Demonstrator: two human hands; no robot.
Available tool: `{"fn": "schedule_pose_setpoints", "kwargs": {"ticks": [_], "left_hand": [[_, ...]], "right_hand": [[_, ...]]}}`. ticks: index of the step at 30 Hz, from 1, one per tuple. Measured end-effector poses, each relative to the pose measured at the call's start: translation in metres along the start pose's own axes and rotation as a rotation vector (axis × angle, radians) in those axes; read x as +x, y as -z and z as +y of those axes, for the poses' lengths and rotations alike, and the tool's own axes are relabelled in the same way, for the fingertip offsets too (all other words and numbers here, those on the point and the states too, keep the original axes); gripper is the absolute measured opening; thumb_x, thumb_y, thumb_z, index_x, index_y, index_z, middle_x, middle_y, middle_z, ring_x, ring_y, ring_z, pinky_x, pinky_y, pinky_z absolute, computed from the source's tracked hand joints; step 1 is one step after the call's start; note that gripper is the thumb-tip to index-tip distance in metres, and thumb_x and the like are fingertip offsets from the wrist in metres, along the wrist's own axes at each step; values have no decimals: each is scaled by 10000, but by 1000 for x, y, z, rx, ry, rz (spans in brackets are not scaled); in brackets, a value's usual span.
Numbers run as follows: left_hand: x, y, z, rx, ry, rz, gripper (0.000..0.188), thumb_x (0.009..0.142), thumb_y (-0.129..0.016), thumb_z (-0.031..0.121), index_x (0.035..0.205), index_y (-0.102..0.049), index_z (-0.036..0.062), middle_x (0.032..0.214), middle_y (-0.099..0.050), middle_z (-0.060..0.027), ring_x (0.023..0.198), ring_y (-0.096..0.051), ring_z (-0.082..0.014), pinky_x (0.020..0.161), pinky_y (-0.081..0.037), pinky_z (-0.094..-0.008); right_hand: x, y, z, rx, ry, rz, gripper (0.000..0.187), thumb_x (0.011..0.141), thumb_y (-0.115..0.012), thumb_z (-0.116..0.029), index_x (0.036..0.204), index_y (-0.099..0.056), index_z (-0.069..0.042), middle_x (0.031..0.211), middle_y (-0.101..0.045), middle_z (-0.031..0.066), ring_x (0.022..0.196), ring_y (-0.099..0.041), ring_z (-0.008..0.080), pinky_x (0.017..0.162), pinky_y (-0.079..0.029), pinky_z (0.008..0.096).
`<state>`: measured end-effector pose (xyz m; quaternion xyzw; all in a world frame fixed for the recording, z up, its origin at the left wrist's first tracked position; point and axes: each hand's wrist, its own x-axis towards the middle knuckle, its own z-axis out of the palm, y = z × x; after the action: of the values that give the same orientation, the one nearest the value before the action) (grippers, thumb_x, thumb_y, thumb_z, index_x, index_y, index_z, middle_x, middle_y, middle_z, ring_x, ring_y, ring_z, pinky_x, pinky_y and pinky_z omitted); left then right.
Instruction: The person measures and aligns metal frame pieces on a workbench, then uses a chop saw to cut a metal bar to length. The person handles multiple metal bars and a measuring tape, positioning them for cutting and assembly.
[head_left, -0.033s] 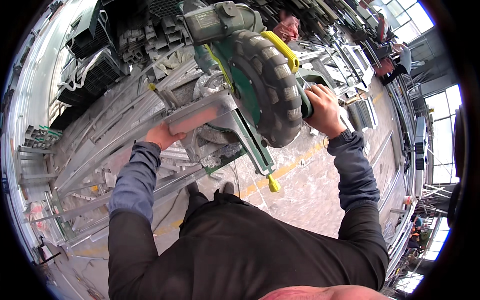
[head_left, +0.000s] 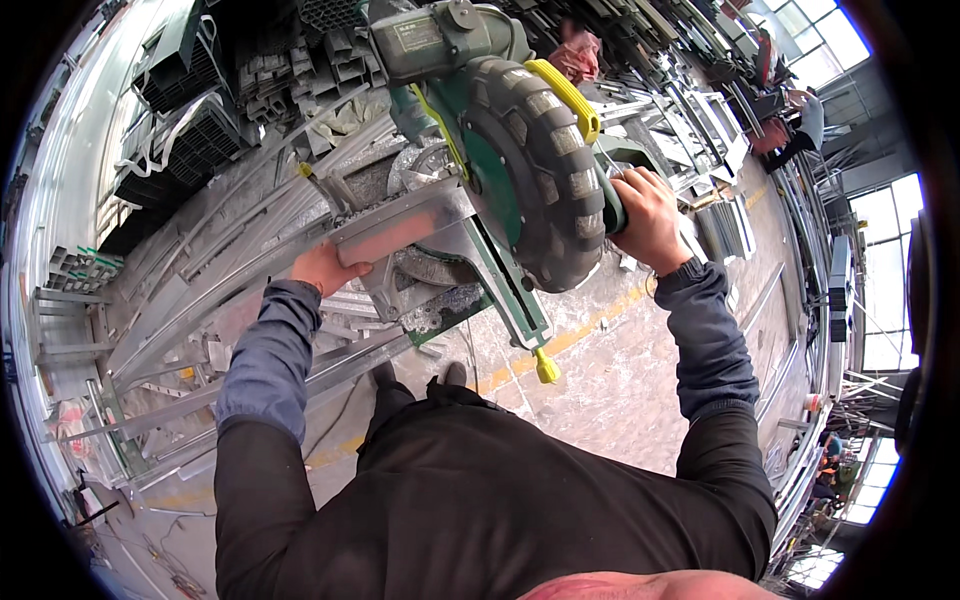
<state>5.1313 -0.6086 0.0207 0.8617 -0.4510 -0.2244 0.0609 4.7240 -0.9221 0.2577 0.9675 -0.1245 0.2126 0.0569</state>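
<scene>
A green mitre saw (head_left: pixel 545 180) with a dark ribbed guard stands in front of me, its head raised above the base. My right hand (head_left: pixel 648 220) is closed around the saw's handle (head_left: pixel 612 205). On the other side, my left hand (head_left: pixel 325 268) grips a long silvery metal profile (head_left: pixel 400 228), its thumb resting on the near face. The profile runs left from the saw's bed, and its right end lies beside the slotted green table arm (head_left: pixel 505 275). A yellow knob (head_left: pixel 546 368) tips that arm. The saw blade is hidden by the guard.
Bundles of metal tubes (head_left: pixel 185 150) are stacked at the far left, with more profiles beyond the saw. A support rail (head_left: pixel 350 365) extends left near my feet. At the far right a person (head_left: pixel 805 120) bends over. A yellow line (head_left: pixel 600 320) crosses the floor.
</scene>
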Motion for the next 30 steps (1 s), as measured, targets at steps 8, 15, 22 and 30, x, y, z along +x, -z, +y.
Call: {"fn": "schedule_pose_setpoints", "kwargs": {"ticks": [8, 15, 22, 30], "left_hand": [[-1, 4, 3, 8, 16, -30, 1091, 792, -744, 883, 1239, -673, -110, 1191, -762, -322, 1147, -748, -469, 1000, -584, -516], [2, -2, 0, 36, 27, -17, 1090, 803, -757, 859, 1293, -666, -110, 1207, -761, -324, 1185, -739, -459, 1016, -585, -512], [0, 1, 3, 40, 19, -38, 1104, 801, -741, 881, 1255, -667, -122, 1196, -763, -325, 1163, -750, -457, 997, -593, -515], [3, -1, 2, 32, 24, -69, 1107, 800, -735, 890, 1246, -667, -121, 1193, -762, -328, 1149, -753, -465, 983, -590, -518]], "right_hand": [[5, -12, 3, -10, 17, 17, 345, 685, -885, -211, 956, -711, -87, 929, -670, 71, 902, -678, 305, 821, -557, 432], [3, -17, 5, -9, 3, 4, 408, 618, -890, -184, 978, -721, -94, 950, -675, 68, 917, -676, 308, 826, -560, 433], [2, -24, 9, 2, -7, -39, 397, 692, -887, -182, 1029, -721, -53, 1017, -698, 100, 972, -679, 343, 862, -559, 459], [-1, -26, 11, -10, 9, -7, 471, 615, -867, -155, 1065, -742, -95, 965, -669, 76, 947, -675, 315, 847, -561, 435]]}}
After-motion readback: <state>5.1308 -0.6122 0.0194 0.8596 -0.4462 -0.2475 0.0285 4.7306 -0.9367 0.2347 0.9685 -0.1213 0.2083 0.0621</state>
